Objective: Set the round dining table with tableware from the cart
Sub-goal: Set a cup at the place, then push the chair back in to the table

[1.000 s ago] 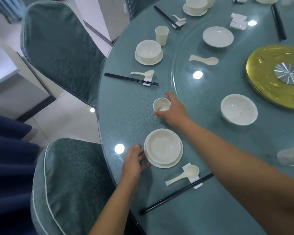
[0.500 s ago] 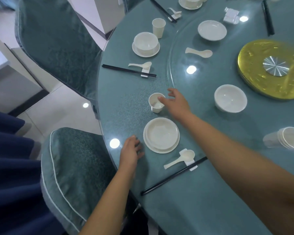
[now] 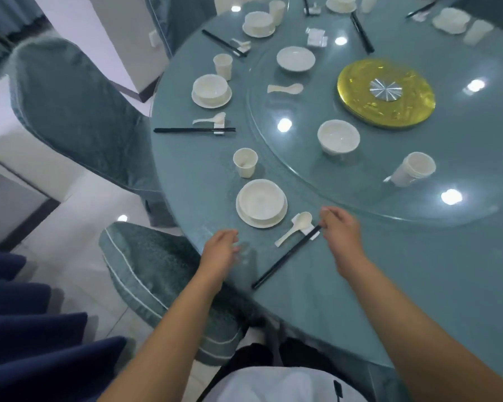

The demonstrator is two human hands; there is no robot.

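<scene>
The right hand point(image 3: 339, 227) has left the cup point(image 3: 245, 162) standing and now seems to pinch the chopsticks point(image 3: 286, 256); the left hand point(image 3: 219, 250) hovers loose, holding nothing.

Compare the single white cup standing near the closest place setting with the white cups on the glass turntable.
The single white cup stands upright on the teal table's outer ring, mouth up; the stacked white cups lie on their side on the glass turntable. The first is one cup alone; the second is several nested together. Both are plain white and of much the same tapered shape.
</scene>
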